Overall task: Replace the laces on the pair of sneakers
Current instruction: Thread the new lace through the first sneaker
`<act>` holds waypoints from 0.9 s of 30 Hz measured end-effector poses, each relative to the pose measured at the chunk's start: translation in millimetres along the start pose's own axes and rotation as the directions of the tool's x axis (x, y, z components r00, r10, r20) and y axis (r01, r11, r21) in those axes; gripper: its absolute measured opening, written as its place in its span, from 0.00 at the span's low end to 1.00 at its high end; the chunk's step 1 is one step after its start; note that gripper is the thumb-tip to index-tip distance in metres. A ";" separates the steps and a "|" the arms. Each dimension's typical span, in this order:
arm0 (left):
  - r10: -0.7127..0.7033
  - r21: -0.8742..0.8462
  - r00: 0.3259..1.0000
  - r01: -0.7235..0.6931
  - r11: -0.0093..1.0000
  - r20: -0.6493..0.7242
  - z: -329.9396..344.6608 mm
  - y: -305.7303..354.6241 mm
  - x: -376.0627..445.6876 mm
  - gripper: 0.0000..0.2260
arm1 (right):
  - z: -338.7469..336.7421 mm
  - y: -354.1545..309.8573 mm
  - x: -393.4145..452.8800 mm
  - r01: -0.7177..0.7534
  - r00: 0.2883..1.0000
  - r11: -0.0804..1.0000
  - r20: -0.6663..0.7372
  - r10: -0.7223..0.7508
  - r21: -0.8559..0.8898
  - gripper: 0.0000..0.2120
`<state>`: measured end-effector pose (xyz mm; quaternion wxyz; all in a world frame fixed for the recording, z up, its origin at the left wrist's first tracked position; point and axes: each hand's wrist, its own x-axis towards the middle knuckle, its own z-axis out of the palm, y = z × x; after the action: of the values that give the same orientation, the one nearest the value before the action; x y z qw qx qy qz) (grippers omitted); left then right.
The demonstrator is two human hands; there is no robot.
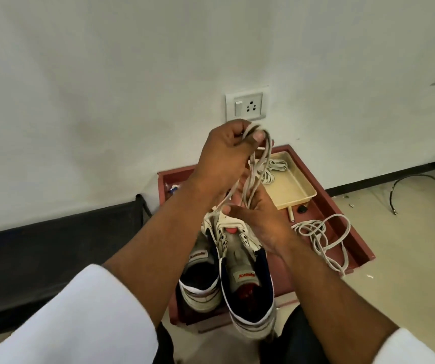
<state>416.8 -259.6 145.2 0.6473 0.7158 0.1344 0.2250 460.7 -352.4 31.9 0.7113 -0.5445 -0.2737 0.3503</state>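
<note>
Plain indoor room, possibly an office or utility space: bare white wall (pixel 106 74) with a switch-and-socket plate (pixel 245 106), dark skirting (pixel 384 178) at its foot, pale tiled floor (pixel 408 232), and a loose black cable (pixel 405 185) far right.

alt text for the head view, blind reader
A left hand lifts a bunched white lace above the right hand, which steadies a sneaker beside its mate. More laces lie in a cream tray and on the red tray.
</note>
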 end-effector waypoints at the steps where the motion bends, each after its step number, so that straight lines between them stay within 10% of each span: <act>1: -0.010 -0.079 1.000 0.010 0.997 -0.007 6.3 13.6 0.1 0.06 | 4.1 -10.6 -2.6 0.021 1.000 1.000 -0.016 -0.021 -0.005 0.26; 5: -0.033 -0.385 0.998 0.007 0.923 -0.059 23.5 68.3 -1.9 0.08 | -0.6 -69.6 -16.1 0.056 0.987 0.996 -0.148 -0.066 -0.070 0.03; 11: -0.041 -0.676 0.977 -0.114 0.728 -0.209 17.7 119.9 -16.4 0.08 | -36.8 -148.3 -33.8 0.016 0.986 0.862 -0.135 -0.098 -0.506 0.11; 19: -0.252 -0.380 0.921 0.128 0.916 -0.296 21.2 75.4 -46.4 0.07 | -48.3 -232.9 -53.7 0.108 0.978 0.772 -0.071 -0.194 -0.626 0.03; 27: -0.448 -0.357 0.882 0.376 0.855 -0.146 50.7 28.6 -46.6 0.03 | -59.1 -253.1 -54.3 0.145 0.981 0.675 0.018 -0.191 -0.723 0.06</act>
<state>399.0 -329.7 163.5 0.7679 0.5258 0.3195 0.1783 524.1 -471.0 260.8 0.4773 -0.7624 -0.4167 0.1316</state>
